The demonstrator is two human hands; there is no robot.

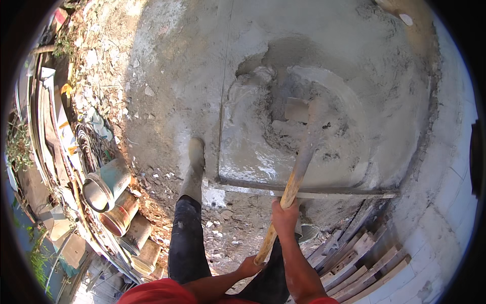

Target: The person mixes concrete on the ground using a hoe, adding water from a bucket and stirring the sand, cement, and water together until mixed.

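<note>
One hoe [292, 186] is filling both grips: the left hand [248, 266] is wrapping its butt end, the right hand [285, 218] closing snugly farther up. Past the near board [349, 194], its blade [296, 110] is resting in wet grey mix [344, 157], seemingly mid-stirring, its edge hard to make out; pulling back is calling for stopping short of that board, room spreading rightward.

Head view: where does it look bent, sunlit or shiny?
In the head view, long boards at left curve along the picture's round edge; sunlight brightens the rubble at upper left; the wet cement looks mostly shaded, with white glare near its lower-left corner.
</note>
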